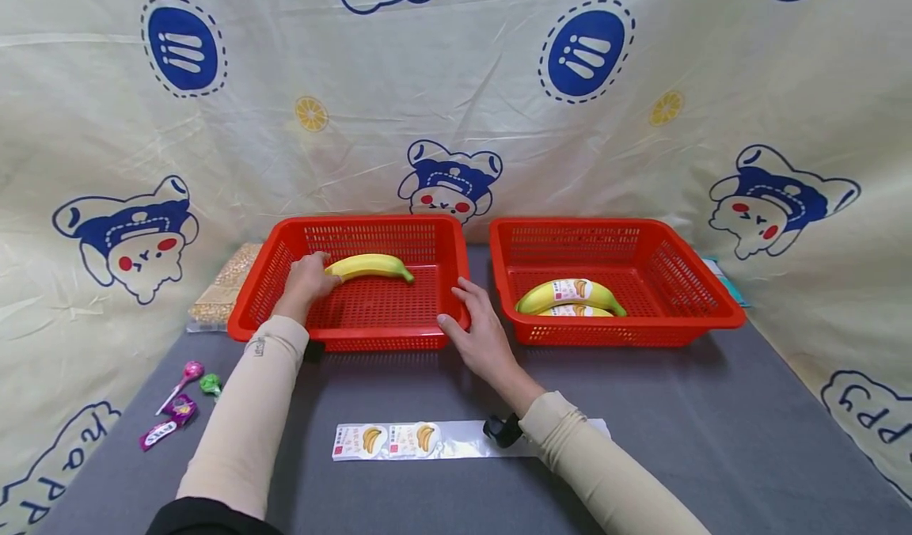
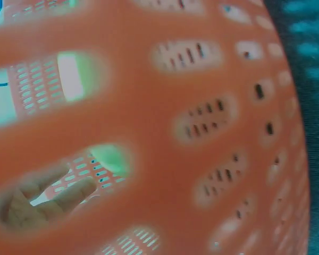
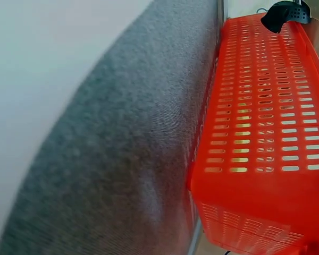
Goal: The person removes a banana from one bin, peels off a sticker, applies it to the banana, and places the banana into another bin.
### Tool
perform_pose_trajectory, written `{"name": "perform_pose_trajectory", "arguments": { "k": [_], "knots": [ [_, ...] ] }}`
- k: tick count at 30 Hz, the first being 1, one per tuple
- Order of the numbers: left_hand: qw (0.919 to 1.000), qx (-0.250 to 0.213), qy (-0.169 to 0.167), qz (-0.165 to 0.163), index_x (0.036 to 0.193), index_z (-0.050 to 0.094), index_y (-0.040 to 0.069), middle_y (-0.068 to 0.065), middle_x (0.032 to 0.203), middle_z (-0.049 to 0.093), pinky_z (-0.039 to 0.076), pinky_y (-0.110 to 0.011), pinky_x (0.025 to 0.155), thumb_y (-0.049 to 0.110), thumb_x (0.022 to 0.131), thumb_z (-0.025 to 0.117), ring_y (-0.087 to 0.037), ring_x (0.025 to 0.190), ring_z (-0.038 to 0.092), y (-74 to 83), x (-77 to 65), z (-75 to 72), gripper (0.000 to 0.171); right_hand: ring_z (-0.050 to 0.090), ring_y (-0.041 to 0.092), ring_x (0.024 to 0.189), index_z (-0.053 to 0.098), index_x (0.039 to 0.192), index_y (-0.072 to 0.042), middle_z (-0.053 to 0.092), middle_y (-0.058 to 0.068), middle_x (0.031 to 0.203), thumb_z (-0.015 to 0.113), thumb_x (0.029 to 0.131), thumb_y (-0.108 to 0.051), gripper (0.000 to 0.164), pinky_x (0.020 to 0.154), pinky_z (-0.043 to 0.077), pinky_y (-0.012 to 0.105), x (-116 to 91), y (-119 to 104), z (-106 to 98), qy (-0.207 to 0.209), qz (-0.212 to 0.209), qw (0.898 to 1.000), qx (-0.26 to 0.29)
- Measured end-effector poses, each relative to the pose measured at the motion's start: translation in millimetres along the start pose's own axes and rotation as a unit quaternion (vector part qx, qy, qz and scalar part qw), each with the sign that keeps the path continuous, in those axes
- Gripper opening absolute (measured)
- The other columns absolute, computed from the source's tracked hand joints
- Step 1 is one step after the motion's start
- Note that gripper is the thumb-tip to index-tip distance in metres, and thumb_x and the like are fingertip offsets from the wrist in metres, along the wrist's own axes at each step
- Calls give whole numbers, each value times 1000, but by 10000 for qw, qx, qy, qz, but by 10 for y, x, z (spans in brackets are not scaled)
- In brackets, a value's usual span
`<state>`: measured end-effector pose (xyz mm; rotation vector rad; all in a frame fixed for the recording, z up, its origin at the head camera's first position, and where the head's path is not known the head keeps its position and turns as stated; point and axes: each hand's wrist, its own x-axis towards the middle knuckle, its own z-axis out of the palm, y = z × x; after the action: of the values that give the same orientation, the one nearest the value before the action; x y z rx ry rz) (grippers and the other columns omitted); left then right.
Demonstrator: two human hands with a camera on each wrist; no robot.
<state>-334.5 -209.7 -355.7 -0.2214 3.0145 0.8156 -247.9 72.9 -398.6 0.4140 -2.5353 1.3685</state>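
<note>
In the head view a banana (image 1: 370,266) lies in the left red basket (image 1: 388,333), its green tip to the right. My left hand (image 1: 309,282) reaches over that basket's front rim, thumb and fingers at the banana's left end. Through a basket slot in the left wrist view, its fingers (image 2: 77,194) look extended and apart. My right hand (image 1: 480,333) is at the same basket's right front corner, fingers loosely spread, with nothing held. The right wrist view shows the outer wall of a red basket (image 3: 255,196); the hand itself is out of that picture.
The right basket (image 1: 620,331) holds labelled bananas (image 1: 570,294). A strip of banana stickers (image 1: 388,440) lies in front, partly under my right wrist. Wrapped candies (image 1: 180,408) and a lollipop (image 1: 191,373) lie at left. A bag of yellow kernels (image 1: 224,290) stands beside the left basket.
</note>
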Motion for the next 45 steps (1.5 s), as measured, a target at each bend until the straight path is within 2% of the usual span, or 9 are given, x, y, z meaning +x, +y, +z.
{"name": "perform_pose_trajectory", "arguments": {
  "k": [4,10,17,21,25,28,32,39,45],
  "knots": [
    [9995,219,-208,121,142,34,-1,-27,139,43,33,-49,107,19,89,61,-42,126,40,-30,-12,35,63,39,25,134,46,136,-10,34,0,149,68,85,-26,58,100,45,41,-30,9,12,35,-76,10000,-36],
    [9994,150,-90,314,144,31,-1,-28,141,39,31,-52,109,18,89,62,-44,128,37,-16,1,28,66,39,24,133,47,135,-10,34,-2,148,69,84,-25,58,97,47,42,-39,33,19,183,-230,9996,-52],
    [9978,68,-607,253,150,15,3,-28,149,24,23,-53,113,19,90,60,-43,137,26,-86,16,70,76,39,27,133,48,135,-8,34,0,149,70,83,-24,59,97,47,44,-66,43,30,183,-412,9989,-90],
    [9985,-4,-443,331,147,25,4,-30,141,30,29,-54,109,21,88,63,-44,130,31,-84,2,101,73,40,26,132,48,135,-8,35,-1,148,71,83,-24,59,96,48,43,-63,33,25,223,-394,9989,-78],
    [9989,-49,-367,286,140,36,4,-27,128,34,36,-50,100,23,87,66,-40,114,40,-74,-22,131,64,40,26,132,48,135,-8,34,-1,149,71,83,-25,59,97,47,42,-59,29,23,167,-391,9990,-120],
    [9990,-139,-367,233,133,39,4,-24,125,33,39,-48,95,22,86,67,-37,104,44,-67,-34,156,58,40,26,132,48,135,-9,34,-1,149,71,83,-25,60,96,48,42,-61,29,25,174,-394,9989,-169],
    [9983,56,-442,382,133,37,3,-24,127,36,39,-48,97,22,86,67,-37,106,46,-64,-34,184,59,41,27,131,48,134,-9,35,0,149,72,82,-24,60,95,48,42,-68,31,28,225,-400,9986,-250],
    [9938,658,-419,797,136,40,-2,-24,128,52,37,-49,99,18,88,63,-35,112,50,-75,-17,203,56,43,28,130,50,133,-7,36,1,149,72,82,-25,59,98,46,45,-84,23,15,238,-460,9979,-380],
    [9961,459,-302,686,135,43,-2,-23,125,54,40,-46,96,15,88,60,-32,105,50,-92,-6,195,52,43,28,130,49,134,-8,36,0,149,72,82,-27,60,96,48,44,-65,28,-2,163,-403,9980,-460]
  ]
}}
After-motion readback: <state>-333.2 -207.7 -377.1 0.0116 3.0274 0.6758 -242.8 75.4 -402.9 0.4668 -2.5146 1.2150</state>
